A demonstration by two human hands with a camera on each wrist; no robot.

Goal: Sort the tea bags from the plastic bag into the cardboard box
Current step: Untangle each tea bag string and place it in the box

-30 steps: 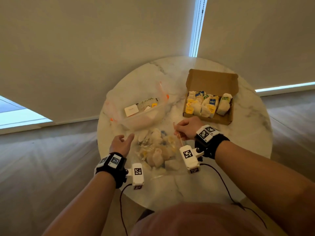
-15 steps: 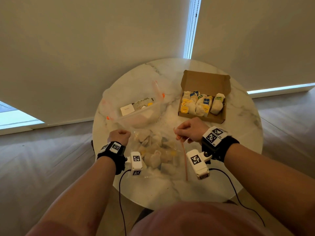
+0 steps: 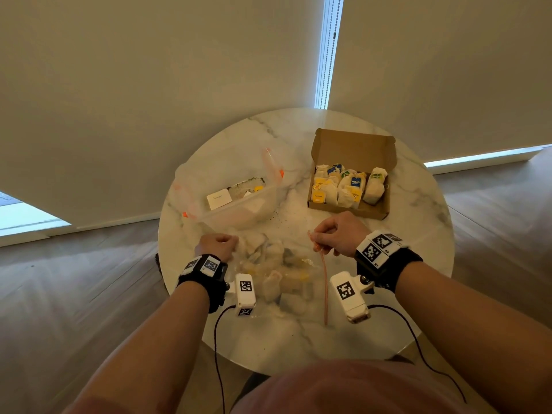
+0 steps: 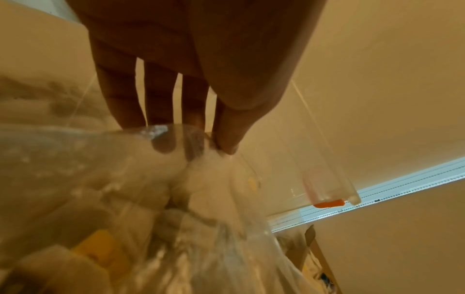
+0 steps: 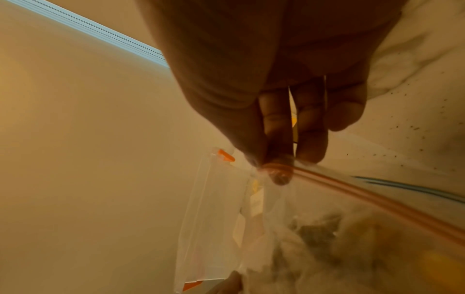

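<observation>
Marble table [image 3: 418, 264]: both hands pinch plastic bag [image 3: 277, 273].

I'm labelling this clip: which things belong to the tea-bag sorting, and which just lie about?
Job: clear zip-top plastic bag of tea bags, held by left hand and right hand; open brown cardboard box.
Lying about: second clear plastic bag with orange slider; round marble table.

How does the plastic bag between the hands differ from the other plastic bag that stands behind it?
The near plastic bag lies flat, full of tea bags, gripped by the left hand and the right hand. The far plastic bag stands open, untouched and almost empty. Both are clear, with reddish zip edges, on the table.
</observation>
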